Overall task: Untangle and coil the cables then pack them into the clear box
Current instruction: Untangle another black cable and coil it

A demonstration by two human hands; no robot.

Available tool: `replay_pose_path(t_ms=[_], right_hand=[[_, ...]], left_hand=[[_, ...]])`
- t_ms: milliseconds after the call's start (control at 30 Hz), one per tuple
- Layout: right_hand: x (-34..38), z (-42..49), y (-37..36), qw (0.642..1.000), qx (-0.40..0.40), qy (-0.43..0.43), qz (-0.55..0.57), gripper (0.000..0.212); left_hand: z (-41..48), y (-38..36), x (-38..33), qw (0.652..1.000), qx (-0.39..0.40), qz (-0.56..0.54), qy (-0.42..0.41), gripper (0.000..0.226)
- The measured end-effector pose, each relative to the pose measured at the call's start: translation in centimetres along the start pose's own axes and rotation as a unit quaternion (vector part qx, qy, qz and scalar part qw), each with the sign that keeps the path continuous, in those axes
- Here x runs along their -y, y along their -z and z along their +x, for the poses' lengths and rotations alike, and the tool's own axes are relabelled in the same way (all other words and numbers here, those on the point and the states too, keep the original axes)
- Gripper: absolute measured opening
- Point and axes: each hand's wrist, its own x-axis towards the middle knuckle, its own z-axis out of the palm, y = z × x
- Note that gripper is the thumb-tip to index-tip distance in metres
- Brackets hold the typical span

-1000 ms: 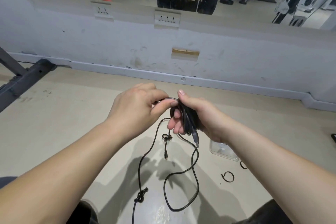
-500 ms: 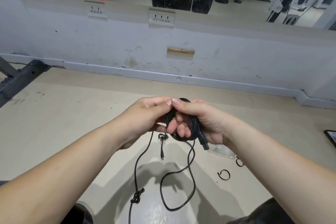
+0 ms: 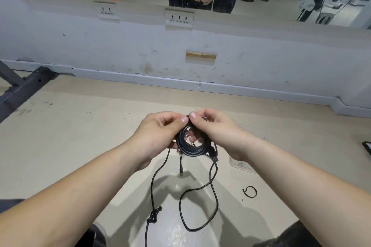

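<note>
Left grip (image 3: 158, 136) and right grip (image 3: 216, 128) pinch the round black cable coil (image 3: 189, 151) above the floor (image 3: 80, 126); a slackened pinch could spring its loops, and the hanging black knot (image 3: 154, 215) may snag

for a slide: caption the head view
Left hand and right hand pinch a black cable coil, a knot in its tail

The coiled cable (image 3: 192, 153) is glossy black, and the loose cable (image 3: 154, 215) trailing to the floor (image 3: 80, 126) is the same black, knot included. The floor is plain pale beige with a few dark scuffs toward its left edge. The box (image 3: 240, 163) is colourless and see-through. A small tie ring (image 3: 250, 192) is black. The wall (image 3: 120, 46) is off-white with brownish smudges and one tan patch (image 3: 200, 56). The frame (image 3: 26, 86) at the floor's left edge is dark grey.
</note>
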Motion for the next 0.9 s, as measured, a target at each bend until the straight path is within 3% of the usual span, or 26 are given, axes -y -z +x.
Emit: replay_pose_path(t_ms=[233,400,600,733,900], right_hand=[[0.0,-0.3,-0.6,0.984,-0.044,0.035,-0.166,0.030],[1.0,-1.4,-0.1,0.956,-0.081,0.105,-0.262,0.026],[1.3,-3.3,0.2,0.976,-0.035,0.114,-0.185,0.025],[0.5,-4.5,0.7,0.989,-0.011,0.096,-0.110,0.032],[-0.7,-6.1,3.1,0.993,-0.057,0.071,-0.071,0.034]], left_hand=[[-0.8,-1.2,-0.7,0.998,0.004,-0.036,0.061,0.027],[-2.3,-0.8,-1.2,0.986,0.040,-0.134,0.093,0.033],[-4.6,0.1,-1.4,0.970,0.134,-0.167,0.119,0.031],[-4.9,-0.6,-2.3,0.965,0.184,-0.125,0.141,0.026],[-4.0,-5.7,-1.5,0.979,0.141,-0.116,0.089,0.021]])
